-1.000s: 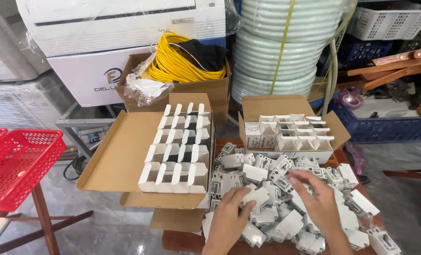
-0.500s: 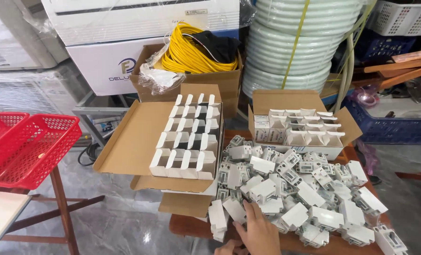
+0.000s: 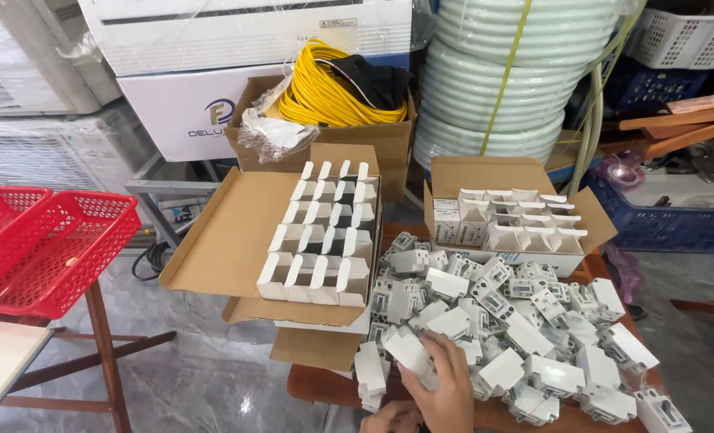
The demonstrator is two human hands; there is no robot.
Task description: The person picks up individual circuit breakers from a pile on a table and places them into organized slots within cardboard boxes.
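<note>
We are closing our right hand (image 3: 447, 385) around one white plastic breaker (image 3: 409, 353), boxy and smooth-faced with a grey underside, at the near left edge of the heap of breakers (image 3: 517, 329) covering the wooden table (image 3: 317, 385). Our left hand (image 3: 390, 417) is showing only its knuckles at the bottom edge, so we cannot tell its grip. Just left, an open brown cardboard box (image 3: 236, 232) is holding rows of small white folded cartons (image 3: 325, 232).

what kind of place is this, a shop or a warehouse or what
Probably an electrical supply storeroom or shop back room: a pile of small white breaker-like units on a table, coiled yellow cable in a carton, stacked white hose coils.
</note>
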